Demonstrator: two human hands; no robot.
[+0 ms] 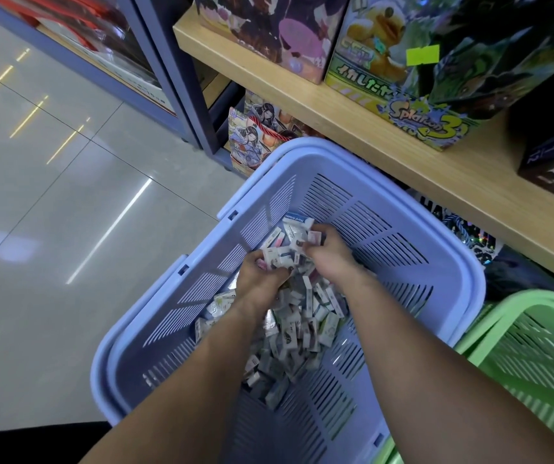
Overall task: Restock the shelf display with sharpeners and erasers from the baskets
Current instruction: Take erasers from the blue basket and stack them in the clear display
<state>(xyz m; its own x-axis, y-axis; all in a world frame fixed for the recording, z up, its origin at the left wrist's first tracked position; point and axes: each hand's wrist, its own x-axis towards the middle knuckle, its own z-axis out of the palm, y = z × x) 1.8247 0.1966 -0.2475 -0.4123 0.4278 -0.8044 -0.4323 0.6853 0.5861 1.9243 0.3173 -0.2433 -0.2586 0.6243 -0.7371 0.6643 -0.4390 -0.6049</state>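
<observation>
A lavender plastic basket (456, 262) stands on the floor below the shelf, holding a heap of several small boxed erasers (299, 326). Both my hands are inside it, over the far end of the heap. My left hand (258, 279) grips a bunch of the small boxes with curled fingers. My right hand (330, 251) also curls round several boxes, close beside the left hand. A larger white box labelled "Hard eraser" (297, 221) lies just beyond my fingers.
A green basket (533, 349) stands right of the lavender one. A wooden shelf (402, 162) above carries large printed game boxes (399, 78). More printed goods sit under the shelf. Grey tiled floor (51, 195) stretches to the left.
</observation>
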